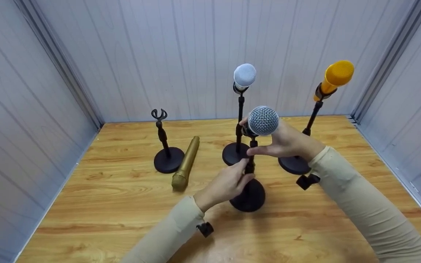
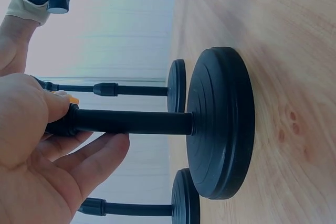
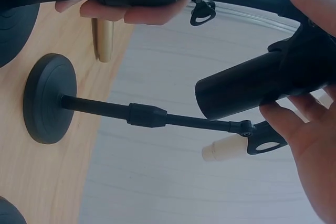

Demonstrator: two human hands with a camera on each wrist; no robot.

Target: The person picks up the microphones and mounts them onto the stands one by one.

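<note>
A black microphone (image 1: pixel 263 120) with a silver mesh head sits tilted in the clip of a black desk stand (image 1: pixel 247 200). My left hand (image 1: pixel 222 187) grips the stand's pole at its thick collar, thumb on one side and fingers on the other. Up at the clip, my right hand (image 1: pixel 291 141) holds the microphone; in the right wrist view its thumb lies by the clip joint and its fingers curl under the black handle (image 3: pixel 236 94). The round base stands flat on the wooden table (image 1: pixel 122 219).
Behind stands a white microphone (image 1: pixel 245 75) on its own stand, with an orange microphone (image 1: pixel 338 74) on another at the right. To the left, a gold microphone (image 1: pixel 186 163) lies on the table beside a stand with a bare clip (image 1: pixel 159 114). Pale panel walls (image 1: pixel 196 54) enclose the table.
</note>
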